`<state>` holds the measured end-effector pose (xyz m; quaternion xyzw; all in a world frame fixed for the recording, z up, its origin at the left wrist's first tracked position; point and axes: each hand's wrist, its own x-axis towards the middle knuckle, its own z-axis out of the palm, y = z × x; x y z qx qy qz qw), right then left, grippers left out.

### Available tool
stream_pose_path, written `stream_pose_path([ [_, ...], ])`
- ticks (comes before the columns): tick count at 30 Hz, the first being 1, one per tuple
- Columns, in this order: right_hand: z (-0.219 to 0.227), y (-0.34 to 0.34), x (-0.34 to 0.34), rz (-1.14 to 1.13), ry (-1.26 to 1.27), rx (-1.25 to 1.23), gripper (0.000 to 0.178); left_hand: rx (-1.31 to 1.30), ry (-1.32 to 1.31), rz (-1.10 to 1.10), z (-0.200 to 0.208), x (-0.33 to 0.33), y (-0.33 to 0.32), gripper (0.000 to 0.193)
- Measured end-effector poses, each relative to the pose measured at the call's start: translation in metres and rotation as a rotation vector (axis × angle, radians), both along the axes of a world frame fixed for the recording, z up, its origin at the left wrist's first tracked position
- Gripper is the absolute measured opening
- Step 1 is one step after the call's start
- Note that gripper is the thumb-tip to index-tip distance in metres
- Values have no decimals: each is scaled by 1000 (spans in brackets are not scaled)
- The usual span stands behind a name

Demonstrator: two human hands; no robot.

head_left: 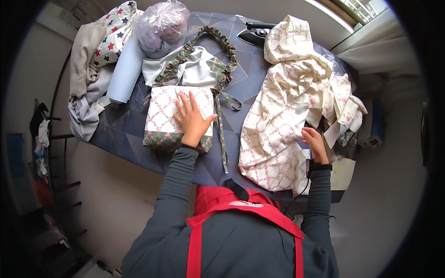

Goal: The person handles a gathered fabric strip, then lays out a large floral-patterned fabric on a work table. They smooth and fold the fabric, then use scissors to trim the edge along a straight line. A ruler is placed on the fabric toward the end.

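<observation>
My left hand [193,121] lies flat, fingers spread, on a sewn floral piece [160,111] in white and pink lattice print with a dark green floral band at its near edge. A gathered green floral strap [230,48] loops out at its far side, over pale grey cloth [187,69], and thin green ties [222,139] hang to its right. My right hand [316,144] is at the right edge of a large crumpled heap of floral fabric [278,106]. Its fingers are bent together against the fabric, and what they pinch, if anything, is hidden.
An iron [254,33] rests at the table's far edge. Back left are a blue fabric roll [126,69], a clear plastic bag [162,28] of cloth, star-print cloth [116,32] and grey cloth [85,111]. Floral scraps [345,104] and a pale yellow sheet [342,173] lie at right.
</observation>
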<state>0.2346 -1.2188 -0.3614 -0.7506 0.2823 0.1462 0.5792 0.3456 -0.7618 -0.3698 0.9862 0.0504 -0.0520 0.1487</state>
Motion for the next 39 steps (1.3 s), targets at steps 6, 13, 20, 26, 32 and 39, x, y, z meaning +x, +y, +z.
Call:
stream_pose_path([
  [6, -34, 32, -29, -66, 46, 103, 26, -488, -10, -220, -3, 9, -26, 78],
  [13, -31, 70, -41, -67, 39, 72, 25, -339, -357, -196, 26, -30, 51, 75],
  [20, -3, 192, 30, 352, -378, -24, 31, -136, -13, 293, -6, -63, 163, 115],
  [26, 0, 308, 138, 459, -703, -406, 49, -537, -340, 385, -28, -60, 193, 55],
  [32, -45, 331, 199, 462, -555, -452, 25, -562, -268, 533, -46, -55, 203, 47],
  [39, -23, 284, 167, 31, -184, 465, 39, -1142, -77, 517, -42, -47, 219, 60],
])
